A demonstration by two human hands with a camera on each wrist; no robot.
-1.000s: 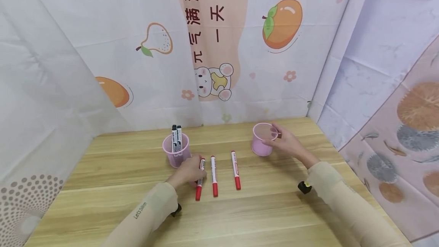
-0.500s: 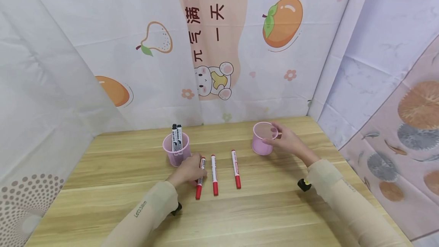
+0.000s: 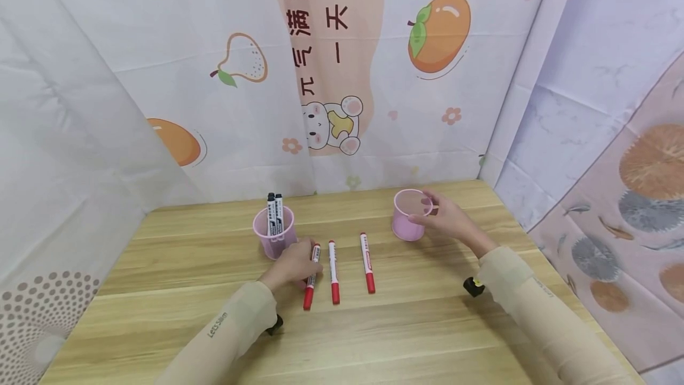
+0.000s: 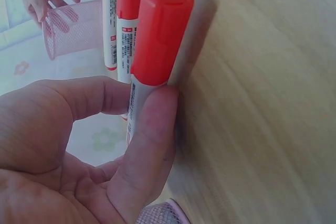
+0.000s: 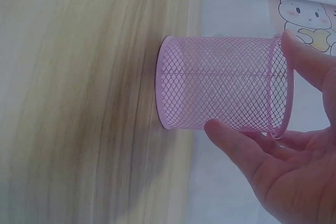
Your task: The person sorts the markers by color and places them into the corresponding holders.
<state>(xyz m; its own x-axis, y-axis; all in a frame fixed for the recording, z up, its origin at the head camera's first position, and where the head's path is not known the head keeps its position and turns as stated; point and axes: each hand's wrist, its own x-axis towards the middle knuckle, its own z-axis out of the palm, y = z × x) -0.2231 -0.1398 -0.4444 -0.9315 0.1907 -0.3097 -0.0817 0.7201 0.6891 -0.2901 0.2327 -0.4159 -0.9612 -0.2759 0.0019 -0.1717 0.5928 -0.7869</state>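
My left hand (image 3: 291,263) pinches the leftmost red-capped marker (image 4: 164,30) between thumb and fingers, its cap pointing toward me. Two more red markers, a middle one (image 3: 333,272) and a right one (image 3: 367,263), lie side by side to its right. At the right, my right hand (image 3: 453,221) holds a pink mesh pen holder (image 5: 223,85), thumb on the near side and a finger at the rim. That holder stands upright with nothing seen inside. Just behind my left hand is a second pink mesh pen holder (image 3: 274,247) with black-capped markers (image 3: 272,218) standing in it.
The wooden table (image 3: 385,337) ends at the back against a printed white curtain (image 3: 240,135). Another patterned cloth (image 3: 614,242) hangs along the right side. A small black device (image 3: 473,287) sits under the right wrist, and a similar one (image 3: 275,325) under the left.
Both hands stay almost where they were, on the same marker and pen holder. The whole view shifts very slightly.
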